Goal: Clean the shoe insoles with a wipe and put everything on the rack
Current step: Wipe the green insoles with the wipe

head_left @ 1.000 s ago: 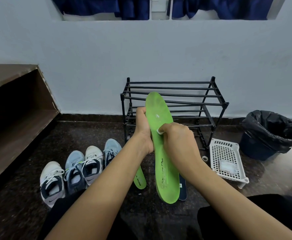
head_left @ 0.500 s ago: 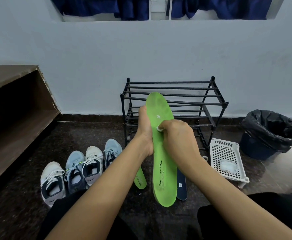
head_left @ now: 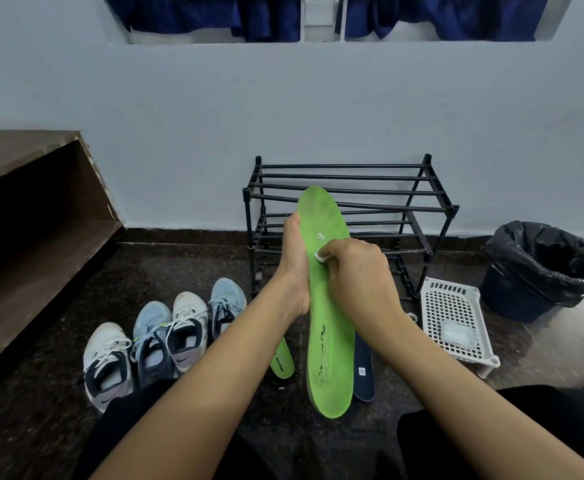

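Note:
My left hand (head_left: 295, 263) grips the left edge of a long green insole (head_left: 330, 341), held upright in front of the black shoe rack (head_left: 349, 202). My right hand (head_left: 356, 271) pinches a small white wipe (head_left: 319, 256) and presses it on the insole's upper half. A second green insole (head_left: 282, 362) lies on the floor, mostly hidden by my left forearm. A dark blue insole (head_left: 364, 372) lies just right of the held one. The rack's shelves hold nothing.
Several sneakers (head_left: 166, 337) stand in a row on the dark floor at the left. A white plastic basket (head_left: 455, 320) with a wipe packet (head_left: 458, 334) sits right of the rack, beside a black-lined bin (head_left: 543, 268). Brown steps (head_left: 34, 244) rise at far left.
My right hand with the wipe has slid up the insole toward its toe end. The insole's lower end has dropped slightly; my left hand keeps its grip.

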Action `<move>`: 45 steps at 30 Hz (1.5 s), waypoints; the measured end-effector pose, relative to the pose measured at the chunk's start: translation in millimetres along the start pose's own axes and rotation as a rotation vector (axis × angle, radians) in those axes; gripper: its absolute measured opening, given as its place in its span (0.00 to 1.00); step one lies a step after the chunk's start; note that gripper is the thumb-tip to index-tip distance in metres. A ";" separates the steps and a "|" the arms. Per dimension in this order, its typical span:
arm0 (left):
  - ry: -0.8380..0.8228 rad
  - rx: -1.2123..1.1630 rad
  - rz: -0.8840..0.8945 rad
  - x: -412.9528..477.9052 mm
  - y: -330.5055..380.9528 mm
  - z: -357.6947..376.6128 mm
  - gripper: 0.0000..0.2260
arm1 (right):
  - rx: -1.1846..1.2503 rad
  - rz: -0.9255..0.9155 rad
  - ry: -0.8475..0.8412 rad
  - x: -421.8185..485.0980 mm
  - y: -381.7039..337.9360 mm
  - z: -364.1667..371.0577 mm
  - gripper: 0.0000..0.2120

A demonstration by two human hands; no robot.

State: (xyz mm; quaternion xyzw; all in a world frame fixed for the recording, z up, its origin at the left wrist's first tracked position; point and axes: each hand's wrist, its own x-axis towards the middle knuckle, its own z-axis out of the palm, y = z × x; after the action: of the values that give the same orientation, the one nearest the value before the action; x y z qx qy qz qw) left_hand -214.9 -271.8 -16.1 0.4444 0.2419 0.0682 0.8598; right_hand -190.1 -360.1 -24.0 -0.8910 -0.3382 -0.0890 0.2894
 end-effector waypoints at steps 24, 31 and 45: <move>0.001 -0.047 0.057 5.1 8.6 -4.6 0.24 | 0.048 -0.057 0.025 -6.1 -6.3 1.6 0.15; 0.003 -0.041 0.043 6.9 7.5 -5.2 0.26 | 0.070 -0.077 0.049 -5.6 -4.6 4.4 0.14; 0.026 -0.059 0.049 7.0 8.1 -6.3 0.24 | 0.065 -0.083 0.072 -6.9 -5.1 10.3 0.15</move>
State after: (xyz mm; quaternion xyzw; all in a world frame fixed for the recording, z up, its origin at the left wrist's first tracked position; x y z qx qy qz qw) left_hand -211.0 -260.1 -15.2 0.4240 0.2398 0.1020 0.8674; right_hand -199.1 -354.9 -32.5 -0.8626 -0.3671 -0.1219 0.3261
